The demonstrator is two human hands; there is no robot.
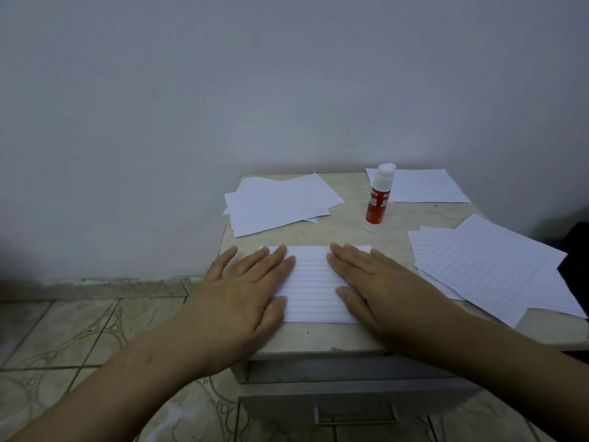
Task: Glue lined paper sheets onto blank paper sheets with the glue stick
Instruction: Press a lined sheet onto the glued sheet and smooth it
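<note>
Two bare hands lie flat on a lined paper sheet [314,283] at the near edge of a small pale bench [347,232], seen from a head-worn camera looking forward and down. The left hand [245,285] covers the sheet's left side, fingers straight and slightly fanned, thumb resting on the paper; the right hand [376,282] mirrors it on the right side, fingers extended and held close together. Neither hand curls round anything — both press palm-down on the sheet, with a strip of ruled lines showing between them. White corners peek out past the fingertips at the sheet's far edge; whether a blank sheet lies beneath cannot be told for certain.

Beyond the hands, a glue stick [379,199] stands upright on the bench — red label, white body, its white top uppermost. To its left rests a loose pile of blank paper sheets [280,202], fanned and overlapping. Behind the glue stick, at the far right corner, lies a single lined sheet [427,186]. A spread of further lined sheets [497,266] overhangs the bench's right edge.

A grey drawer front with a metal handle [355,414] shows below the bench top. A plain wall [287,90] rises behind, and patterned floor tiles [63,330] fill the lower left.
</note>
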